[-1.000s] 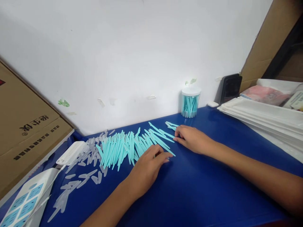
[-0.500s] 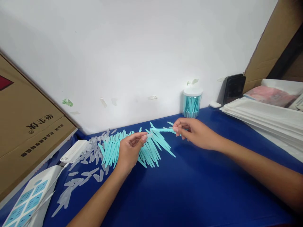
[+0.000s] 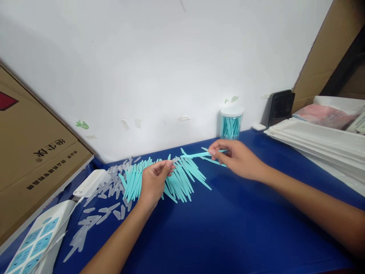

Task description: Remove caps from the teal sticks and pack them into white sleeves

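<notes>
My left hand [image 3: 156,178] pinches a small translucent cap [image 3: 176,160] between thumb and fingertips. In my right hand [image 3: 229,158] is a slim turquoise eyebrow razor [image 3: 196,155], gripped near its handle end and held almost level. Its far tip points left towards the cap; whether the two touch I cannot tell. Below and behind my left hand lies a spread of turquoise razors [image 3: 181,182] in an overlapping row. A few more razors [image 3: 213,161] lie under my right hand. Left of the row, loose translucent caps [image 3: 114,182] are scattered.
Against the wall stands a clear jar [image 3: 231,123] of turquoise razors with a white lid. A power strip [image 3: 37,239] and a white box-shaped device [image 3: 90,182] sit at left beside a cardboard box [image 3: 34,152]. White packaging sheets [image 3: 316,139] are stacked at right on the blue table [image 3: 216,228].
My left hand has shifted slightly left with the cap. The razor in my right hand has tilted a little, its handle end rising.
</notes>
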Available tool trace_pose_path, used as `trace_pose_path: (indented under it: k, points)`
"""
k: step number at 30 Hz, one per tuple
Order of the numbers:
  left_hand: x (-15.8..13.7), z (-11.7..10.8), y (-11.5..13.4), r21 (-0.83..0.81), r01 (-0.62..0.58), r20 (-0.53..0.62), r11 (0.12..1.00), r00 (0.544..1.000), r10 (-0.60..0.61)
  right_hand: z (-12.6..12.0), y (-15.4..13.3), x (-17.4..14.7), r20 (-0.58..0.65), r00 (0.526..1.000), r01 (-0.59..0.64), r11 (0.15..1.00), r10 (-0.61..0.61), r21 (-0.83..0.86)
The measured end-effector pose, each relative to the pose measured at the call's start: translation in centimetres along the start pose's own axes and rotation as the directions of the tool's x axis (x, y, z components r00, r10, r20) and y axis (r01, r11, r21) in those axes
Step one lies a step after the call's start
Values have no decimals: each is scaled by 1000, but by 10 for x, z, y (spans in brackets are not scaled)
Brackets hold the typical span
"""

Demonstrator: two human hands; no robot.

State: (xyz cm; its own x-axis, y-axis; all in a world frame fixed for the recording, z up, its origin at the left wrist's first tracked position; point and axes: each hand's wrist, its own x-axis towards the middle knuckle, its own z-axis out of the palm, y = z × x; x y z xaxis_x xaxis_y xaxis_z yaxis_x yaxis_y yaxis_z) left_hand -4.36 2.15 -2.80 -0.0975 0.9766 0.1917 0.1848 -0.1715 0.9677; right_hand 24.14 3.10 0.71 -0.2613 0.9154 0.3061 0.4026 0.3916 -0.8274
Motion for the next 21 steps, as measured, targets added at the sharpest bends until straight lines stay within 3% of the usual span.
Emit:
trace_pose_path:
  k: [9, 16, 21]
  points:
    - [-1, 0, 6, 192, -68, 84, 979, 995, 53, 1, 0, 0, 2, 999, 47, 997, -47, -69]
    - [-2, 0, 7, 253, -86, 92, 963, 994, 65, -3, -1, -1, -31, 998, 43, 996, -46, -81]
    - [-4, 1, 8, 257, -86, 125, 963, 991, 55, 0, -1, -2, 30, 997, 70, 992, -67, -102]
